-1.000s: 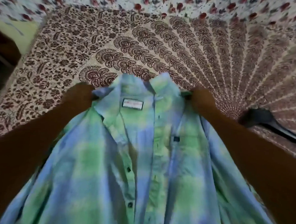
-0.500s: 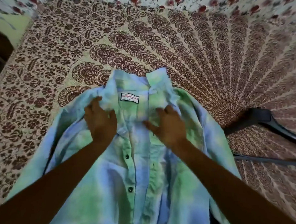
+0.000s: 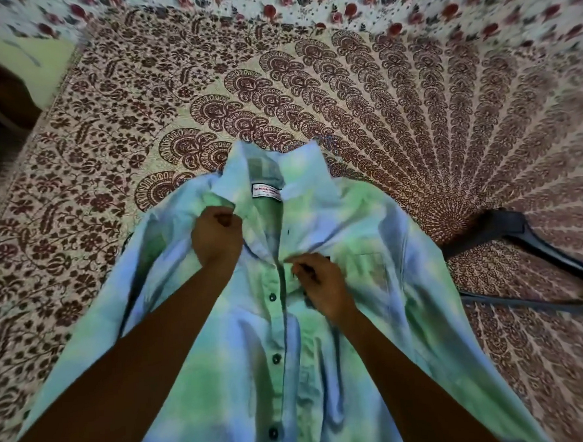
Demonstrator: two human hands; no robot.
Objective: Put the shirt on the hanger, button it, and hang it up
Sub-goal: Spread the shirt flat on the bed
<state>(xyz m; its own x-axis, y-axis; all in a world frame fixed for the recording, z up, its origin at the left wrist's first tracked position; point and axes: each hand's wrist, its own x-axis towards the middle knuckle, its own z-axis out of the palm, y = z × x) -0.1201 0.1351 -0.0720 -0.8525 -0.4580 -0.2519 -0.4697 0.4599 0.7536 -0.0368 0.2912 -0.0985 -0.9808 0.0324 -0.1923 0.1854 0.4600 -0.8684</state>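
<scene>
Green-and-blue cloth, the shirt [image 3: 404,282] lies front-open on the bed [image 3: 111,162], collar far. It looks light and limp and would likely sag if lifted anywhere but the collar or front edges. The left grip [image 3: 216,238] is curled on the left front near the collar. The right grip [image 3: 320,287] pinches the right front edge. Count: one shirt, one dark hanger [image 3: 520,239] just right of it, three buttons [image 3: 272,297] showing.

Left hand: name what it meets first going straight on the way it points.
Probably the collar near the white label; the left hand grips the shirt front just below it. Depth is unclear.
</scene>
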